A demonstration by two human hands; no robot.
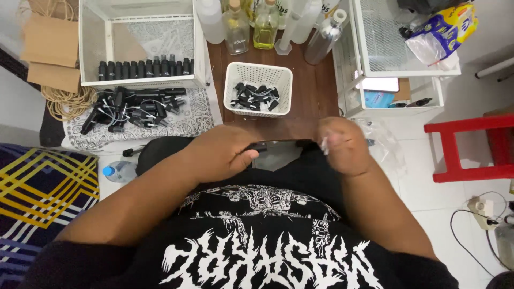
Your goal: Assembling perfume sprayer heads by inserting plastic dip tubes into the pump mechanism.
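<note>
Two hands hold a slim black bottle over the lap, with containers of black parts ahead.

At left a white wire-frame box (140, 45) holds a row of small black bottles (144, 68) along its front edge; below it, loose black spray pumps (131, 109) lie on a patterned cloth (190, 120). The left hand (219, 155) is curled around one end of the slim black bottle (278, 144). Beyond it stands a white slotted basket (258, 90) with black caps (256, 97) inside. The right hand (344, 145) is closed in a pinch at the bottle's other end, something small and white at its fingertips.
</note>
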